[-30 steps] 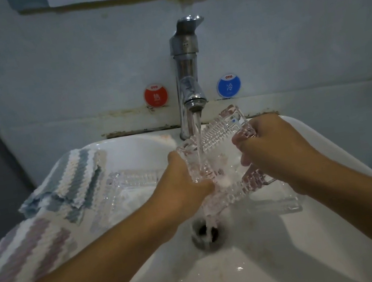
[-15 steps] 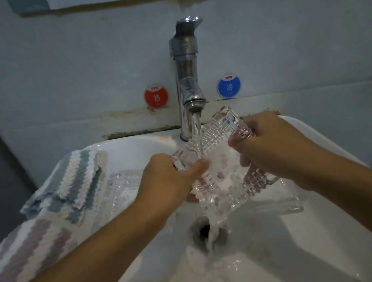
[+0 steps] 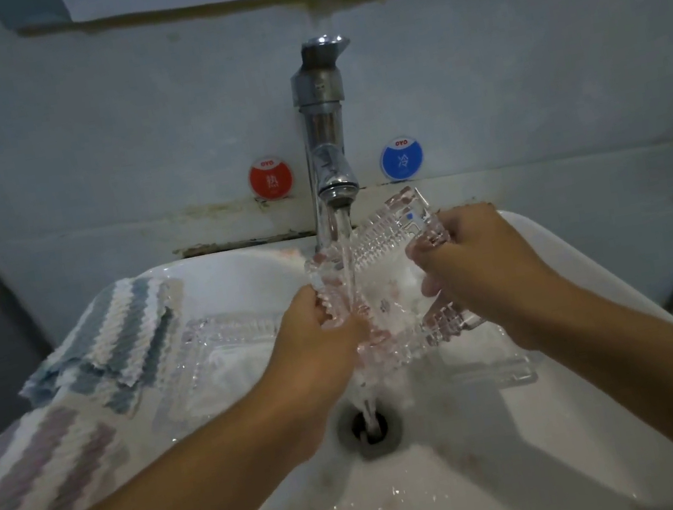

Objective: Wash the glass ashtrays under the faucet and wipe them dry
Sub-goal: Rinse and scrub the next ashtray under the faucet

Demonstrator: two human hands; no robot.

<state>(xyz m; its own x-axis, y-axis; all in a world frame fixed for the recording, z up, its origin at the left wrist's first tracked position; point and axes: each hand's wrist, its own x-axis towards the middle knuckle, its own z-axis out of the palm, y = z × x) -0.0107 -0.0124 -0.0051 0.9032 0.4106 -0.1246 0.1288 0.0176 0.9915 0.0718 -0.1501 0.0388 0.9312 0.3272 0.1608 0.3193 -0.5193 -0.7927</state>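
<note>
Gripping a glass ashtray (image 3: 391, 272) tilted under the faucet (image 3: 325, 132) stream, the left hand (image 3: 319, 346) clasps its 8 o'clock edge and the right hand (image 3: 475, 267) its 3 o'clock side. Another ashtray (image 3: 218, 354) lies at 9 o'clock beside a striped towel (image 3: 80, 386) on the sink (image 3: 575, 415).

A single view is given, taken from a wide-angle camera worn on the head. The scene is looked at forward and steeply downward, from close above a white sink (image 3: 586, 270). Both forearms are seen entering from the bottom corners, and the left hand (image 3: 317, 338) and right hand (image 3: 479, 266) are met near the middle of the frame. Straight beyond the hands, the faucet (image 3: 324, 123) and the wall are faced squarely. Below the hands, the drain (image 3: 370, 427) is seen almost from overhead. Straight lines are bent toward the edges by the lens. No second view is provided, so nothing is shared.
</note>
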